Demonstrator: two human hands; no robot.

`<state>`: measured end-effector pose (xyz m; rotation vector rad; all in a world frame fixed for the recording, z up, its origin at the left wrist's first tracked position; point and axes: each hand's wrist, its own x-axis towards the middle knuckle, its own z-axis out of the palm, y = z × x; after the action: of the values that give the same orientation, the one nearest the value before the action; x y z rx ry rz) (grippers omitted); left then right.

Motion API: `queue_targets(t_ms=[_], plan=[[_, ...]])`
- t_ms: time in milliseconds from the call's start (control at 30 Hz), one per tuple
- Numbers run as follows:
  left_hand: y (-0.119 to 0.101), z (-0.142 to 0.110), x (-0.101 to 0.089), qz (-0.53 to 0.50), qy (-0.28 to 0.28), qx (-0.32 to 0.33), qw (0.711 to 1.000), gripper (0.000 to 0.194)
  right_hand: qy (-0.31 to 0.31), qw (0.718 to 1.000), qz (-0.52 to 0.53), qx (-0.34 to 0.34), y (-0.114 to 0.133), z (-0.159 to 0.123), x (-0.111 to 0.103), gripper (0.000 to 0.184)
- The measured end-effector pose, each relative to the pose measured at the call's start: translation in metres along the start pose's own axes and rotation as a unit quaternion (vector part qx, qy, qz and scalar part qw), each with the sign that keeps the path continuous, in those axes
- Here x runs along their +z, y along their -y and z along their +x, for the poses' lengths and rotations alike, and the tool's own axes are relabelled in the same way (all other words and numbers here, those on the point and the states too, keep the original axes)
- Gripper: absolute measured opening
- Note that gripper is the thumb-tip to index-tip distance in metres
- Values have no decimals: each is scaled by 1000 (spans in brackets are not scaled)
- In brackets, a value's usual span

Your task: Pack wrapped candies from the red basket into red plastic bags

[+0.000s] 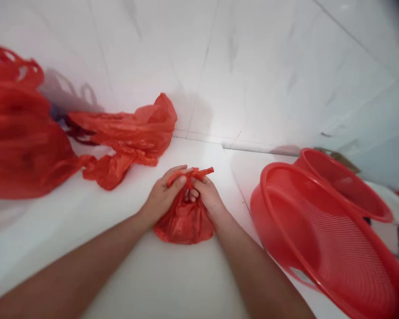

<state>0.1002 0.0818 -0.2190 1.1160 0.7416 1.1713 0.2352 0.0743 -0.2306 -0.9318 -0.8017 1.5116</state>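
Note:
A small red plastic bag (186,225) sits on the white surface in front of me, its lower part rounded out and its top gathered. My left hand (166,191) is closed on the gathered top from the left, thumb pressed on a twisted strip. From the right, my right hand (206,195) pinches the same top, fingers curled in close to the left ones. A twisted end of the bag sticks out above the right hand. What the bag contains is hidden.
A big red plastic bag (16,133) stands at the far left. Crumpled red bags (133,133) lie beside it against the white tiled wall (186,53). At right are a large red mesh basket (282,221) and another red basin (346,186) behind it.

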Motion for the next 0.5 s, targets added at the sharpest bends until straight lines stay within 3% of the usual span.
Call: queue_targets(t_ms=[100, 267, 367, 500], plan=[[-1, 8, -7, -106, 2, -96, 990, 36, 28, 1000, 1, 2, 1, -4, -4, 28], [-1, 19, -19, -227, 47, -151, 961, 27, 79, 996, 32, 25, 10, -11, -8, 34], [2, 24, -27, -242, 48, -191, 950, 25, 49, 998, 28, 23, 11, -13, -11, 51], [3, 26, -34, -220, 68, -214, 949, 26, 19, 998, -63, -4, 9, -14, -12, 35]])
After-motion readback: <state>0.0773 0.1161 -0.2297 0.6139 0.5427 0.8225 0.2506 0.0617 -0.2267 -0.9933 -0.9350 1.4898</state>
